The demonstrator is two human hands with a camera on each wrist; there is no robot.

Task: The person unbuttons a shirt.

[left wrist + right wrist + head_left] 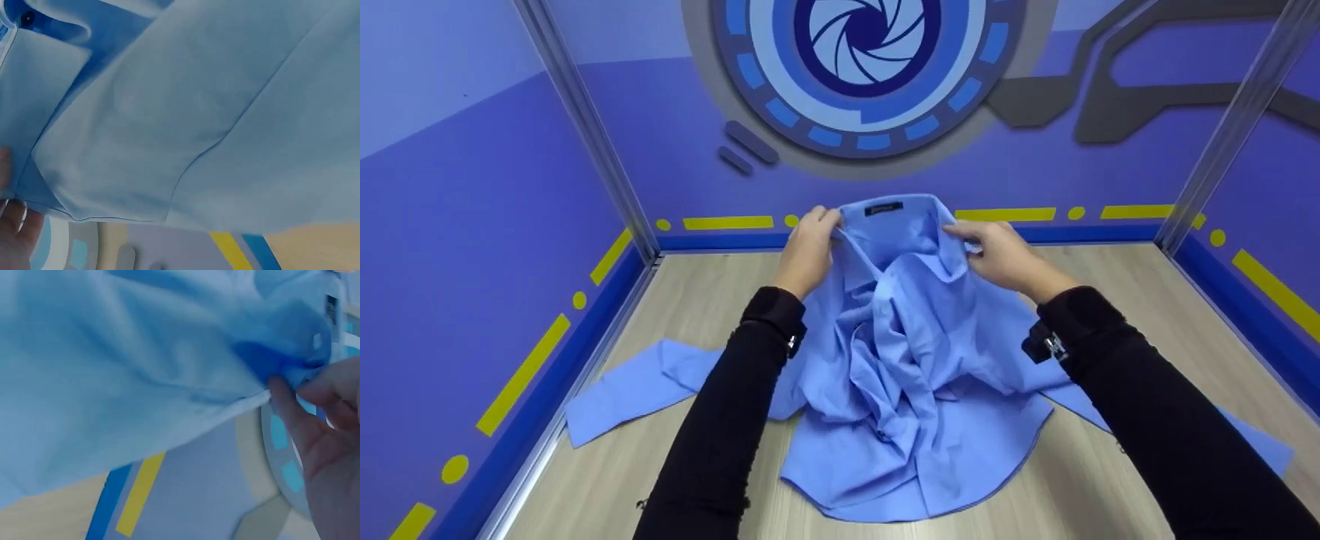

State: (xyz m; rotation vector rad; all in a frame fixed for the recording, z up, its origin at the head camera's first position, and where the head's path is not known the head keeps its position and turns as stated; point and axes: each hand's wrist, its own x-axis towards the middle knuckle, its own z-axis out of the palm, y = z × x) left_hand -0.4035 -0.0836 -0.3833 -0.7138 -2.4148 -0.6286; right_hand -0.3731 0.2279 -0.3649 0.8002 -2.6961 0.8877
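Note:
A light blue shirt (pixel 915 322) is lifted by its collar, while its hem and sleeves lie on the table. My left hand (pixel 808 251) grips the collar's left side, fingers curled over the edge. On the other side my right hand (pixel 997 251) pinches the collar area between thumb and fingers, also seen in the right wrist view, where the right hand (pixel 332 433) holds the cloth edge. A dark label (pixel 883 208) shows inside the collar. The left wrist view has the left hand (pixel 17 233) at the cloth's edge, with a dark button (pixel 27 18) near the corner.
The wood-grain table (pixel 720 480) lies under the shirt. A purple-blue back wall (pixel 660 150) and side walls with metal corner posts enclose it. The left sleeve (pixel 637 386) stretches out toward the table's left edge; the right sleeve (pixel 1260 442) passes under my right forearm.

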